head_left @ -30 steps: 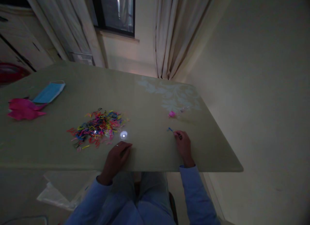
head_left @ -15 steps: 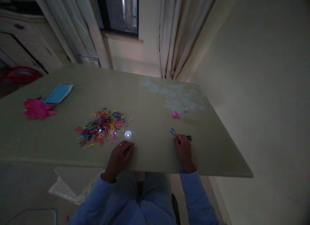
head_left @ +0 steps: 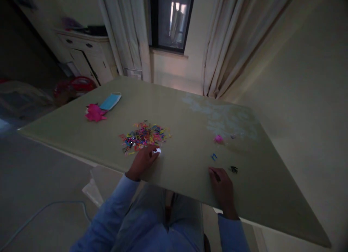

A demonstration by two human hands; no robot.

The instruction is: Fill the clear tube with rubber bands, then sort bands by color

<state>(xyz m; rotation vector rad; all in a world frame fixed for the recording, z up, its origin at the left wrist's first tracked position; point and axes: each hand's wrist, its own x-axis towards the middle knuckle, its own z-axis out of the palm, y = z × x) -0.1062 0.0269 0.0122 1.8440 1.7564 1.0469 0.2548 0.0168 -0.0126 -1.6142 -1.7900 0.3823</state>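
Note:
A loose pile of small colourful bands lies on the green tabletop. At the pile's near right edge is my left hand, its thumb and index finger apart beside a bright round spot; nothing shows between them. My right hand rests on the table with its fingers curled together, and what they hold, if anything, is too small to make out. Just beyond it lie a few blue bands, and to its right a small black bunch. A pink clump sits farther back.
A blue face mask and a crumpled pink piece lie at the table's far left. Near the pink clump is a small clear item. A wall rises beyond the table's right side.
The view has swung left. My left hand has moved to the pile's edge and spread its thumb and finger. My right hand has drawn back from the blue bands, which now lie on the table.

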